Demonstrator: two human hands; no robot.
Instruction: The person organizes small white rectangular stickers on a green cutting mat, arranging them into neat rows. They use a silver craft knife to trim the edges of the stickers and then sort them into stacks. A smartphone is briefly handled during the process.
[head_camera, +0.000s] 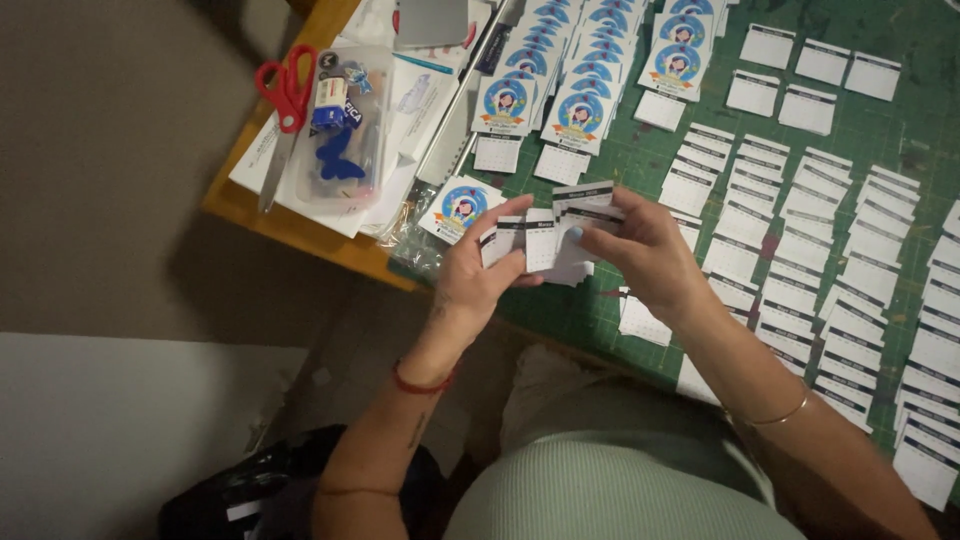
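My left hand (478, 283) and my right hand (648, 252) meet over the near edge of a green cutting mat (880, 130). Together they hold a fanned bundle of small white calendar sheets (548, 238) with dark header strips. The left thumb presses on the sheets from the left, while the right fingers pinch the top sheets from the right. More such sheets lie in overlapping rows (800, 220) to the right of my hands.
Round-picture cards (580, 105) lie in rows at the back of the mat, and one such card (460, 207) sits by my left hand. Red scissors (287, 95) and a clear plastic box (345, 130) rest on papers on the wooden table's left corner. A dark bag (250, 495) lies on the floor.
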